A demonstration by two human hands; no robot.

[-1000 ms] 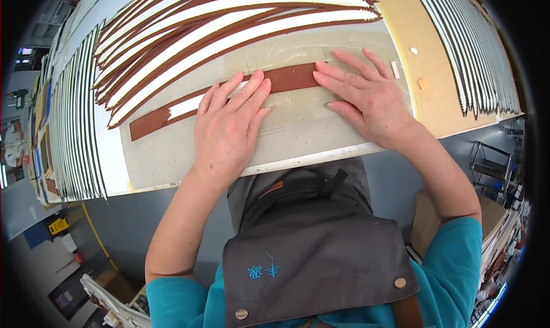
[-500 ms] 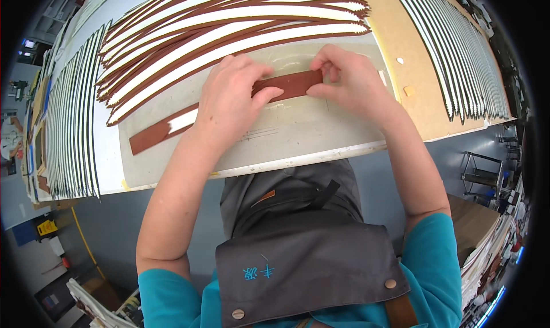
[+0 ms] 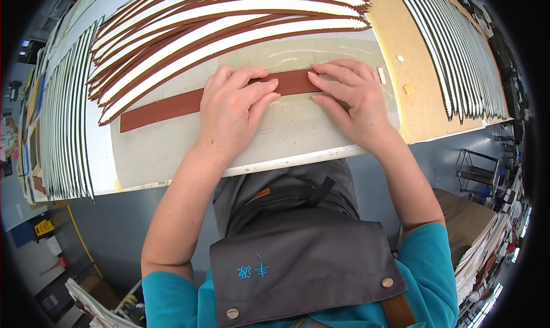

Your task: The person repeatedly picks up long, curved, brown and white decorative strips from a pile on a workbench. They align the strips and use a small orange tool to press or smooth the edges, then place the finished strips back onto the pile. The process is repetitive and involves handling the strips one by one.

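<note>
A flat brown strip (image 3: 154, 110), leather-like, lies lengthwise across a grey mat (image 3: 321, 136) on the table. My left hand (image 3: 232, 101) covers its middle, fingers bent and thumb close to them, gripping the strip. At the right end, the fingertips of my right hand (image 3: 358, 93) rest on the strip's far edge and top, while the thumb sits by its near edge. Between the two hands a short brown stretch stays visible. Just beyond lies a heap of brown-edged white strips (image 3: 229, 36) with jagged ends.
Rows of black-edged white strips lie at the left (image 3: 69, 116) and at the right (image 3: 452, 59). A small yellowish block (image 3: 408, 89) sits on the tan board (image 3: 424, 119). The table's front edge (image 3: 298, 160) runs close to my apron (image 3: 303, 265).
The strip's left end, where white showed before, now appears all brown and sits flatter and straighter. My right hand's fingers have gone from a raised pinch to lying on the strip.
</note>
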